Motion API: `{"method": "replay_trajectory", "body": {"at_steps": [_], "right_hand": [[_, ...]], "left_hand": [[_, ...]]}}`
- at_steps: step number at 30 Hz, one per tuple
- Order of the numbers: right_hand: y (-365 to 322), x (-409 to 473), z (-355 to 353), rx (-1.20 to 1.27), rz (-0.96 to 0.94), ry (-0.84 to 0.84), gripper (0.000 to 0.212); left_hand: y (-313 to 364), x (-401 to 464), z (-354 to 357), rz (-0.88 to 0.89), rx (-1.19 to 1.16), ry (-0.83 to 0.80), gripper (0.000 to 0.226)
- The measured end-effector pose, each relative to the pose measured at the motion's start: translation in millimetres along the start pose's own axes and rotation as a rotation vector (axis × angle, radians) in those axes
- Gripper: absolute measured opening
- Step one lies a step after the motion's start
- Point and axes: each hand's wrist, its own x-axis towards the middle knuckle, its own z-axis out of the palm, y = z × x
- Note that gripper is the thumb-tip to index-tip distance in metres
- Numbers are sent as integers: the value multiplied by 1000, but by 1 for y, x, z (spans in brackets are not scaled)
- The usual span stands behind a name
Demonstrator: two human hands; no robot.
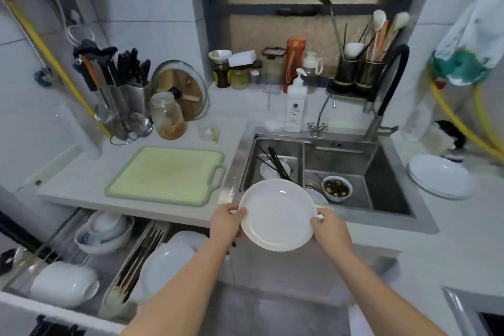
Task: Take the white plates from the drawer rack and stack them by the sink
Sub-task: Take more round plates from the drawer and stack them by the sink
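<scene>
Both hands grip one white plate (278, 214) by opposite rim edges: the left hand (226, 222) curls round its left side, the right hand (328, 228) round its right. The plate is held face-up in the air over the front edge of the sink (392, 209). To the right of the sink, a stack of white plates (439, 176) rests on the bench (463, 229). Lower left, the open drawer rack (54, 305) holds more white plates (166, 262) standing on edge, plus bowls (102, 237).

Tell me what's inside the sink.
In the sink: a white dish under dark chopsticks on the left, a bowl of dark food on the right. The held plate hides the near edge.
</scene>
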Motion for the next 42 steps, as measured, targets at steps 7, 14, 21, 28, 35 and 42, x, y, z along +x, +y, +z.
{"method": "replay_trajectory", "body": {"at_steps": [7,14,21,28,35,42], "right_hand": [[40,13,-64,66,150,195,25],[61,38,-105,167,261,385,26],[64,63,-134,248,378,529,23],[81,90,-159,357,454,596,28],[119,127,-193,443,516,577,26],[155,162,-240,436,553,516,16]], "left_hand": [[41,20,87,40,18,-228,23],[87,56,155,69,25,-469,24],[128,87,211,131,77,-628,27],[155,99,267,58,29,-713,38],[174,100,320,12,68,-760,42],[189,99,381,-17,89,-811,45]]}}
